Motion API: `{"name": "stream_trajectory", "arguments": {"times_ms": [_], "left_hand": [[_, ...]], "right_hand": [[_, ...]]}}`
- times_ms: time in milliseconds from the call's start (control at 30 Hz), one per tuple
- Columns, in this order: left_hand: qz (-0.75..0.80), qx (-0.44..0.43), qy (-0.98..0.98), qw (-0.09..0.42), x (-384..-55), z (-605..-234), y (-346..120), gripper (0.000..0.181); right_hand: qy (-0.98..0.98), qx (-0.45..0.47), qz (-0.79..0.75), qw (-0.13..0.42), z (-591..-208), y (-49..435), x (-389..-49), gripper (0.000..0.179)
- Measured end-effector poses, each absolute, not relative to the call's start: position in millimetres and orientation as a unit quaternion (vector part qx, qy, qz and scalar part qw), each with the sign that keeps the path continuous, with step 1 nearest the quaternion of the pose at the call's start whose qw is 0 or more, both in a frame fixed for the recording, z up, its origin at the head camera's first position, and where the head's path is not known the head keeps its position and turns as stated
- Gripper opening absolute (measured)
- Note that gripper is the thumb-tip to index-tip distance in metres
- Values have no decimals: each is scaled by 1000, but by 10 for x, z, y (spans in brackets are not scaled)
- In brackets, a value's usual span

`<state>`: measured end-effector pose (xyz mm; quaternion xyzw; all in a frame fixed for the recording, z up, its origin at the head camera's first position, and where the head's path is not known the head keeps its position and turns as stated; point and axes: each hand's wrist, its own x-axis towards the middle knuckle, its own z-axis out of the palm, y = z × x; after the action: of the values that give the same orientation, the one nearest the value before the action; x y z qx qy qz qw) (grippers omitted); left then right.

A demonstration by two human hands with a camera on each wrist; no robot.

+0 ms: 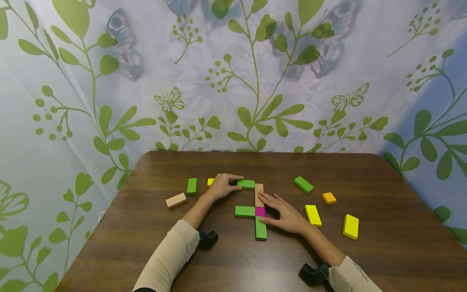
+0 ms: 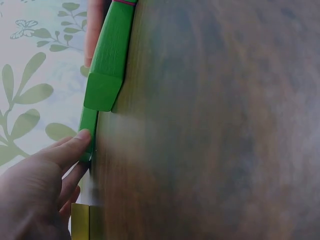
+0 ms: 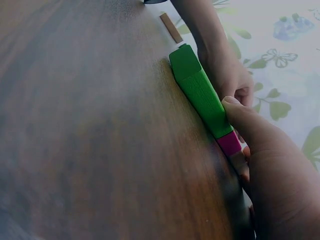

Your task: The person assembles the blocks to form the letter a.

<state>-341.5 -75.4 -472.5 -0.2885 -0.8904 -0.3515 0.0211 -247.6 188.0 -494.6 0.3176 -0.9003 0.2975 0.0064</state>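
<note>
My left hand (image 1: pixel 221 186) pinches a flat green block (image 1: pixel 246 184) between thumb and fingers. One end of that block lies right at the top of a plain wooden block (image 1: pixel 258 193). Below the wooden one comes a small magenta block (image 1: pixel 260 211), followed by a lower green block (image 1: pixel 260 231) in the same line. Another green block (image 1: pixel 245 211) extends leftward from the magenta piece. With extended fingers, my right hand (image 1: pixel 286 215) touches the wooden block's right side, its thumb at the lower green block. In the right wrist view, that thumb (image 3: pixel 235 107) presses against green wood.
Left of the arrangement lie a green block (image 1: pixel 191 186), a plain wooden block (image 1: pixel 176 200) and a yellow block (image 1: pixel 210 182) partly behind my left hand. To the right are a green block (image 1: pixel 303 184), an orange block (image 1: pixel 329 198) and two yellow blocks (image 1: pixel 351 226). A patterned cloth hangs behind the table (image 1: pixel 153 251).
</note>
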Motion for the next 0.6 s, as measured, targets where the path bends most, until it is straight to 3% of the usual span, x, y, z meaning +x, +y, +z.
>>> {"name": "stream_trajectory", "arguments": {"times_ms": [300, 600], "left_hand": [[-341, -292, -894, 22, -3412, -4713, -754, 43], [-370, -302, -877, 53, -3386, -4649, -947, 46]], "right_hand": [[-900, 320, 298, 6, -4924, 1888, -2475, 75], [-898, 322, 299, 9, -4912, 1873, -2483, 76]]}}
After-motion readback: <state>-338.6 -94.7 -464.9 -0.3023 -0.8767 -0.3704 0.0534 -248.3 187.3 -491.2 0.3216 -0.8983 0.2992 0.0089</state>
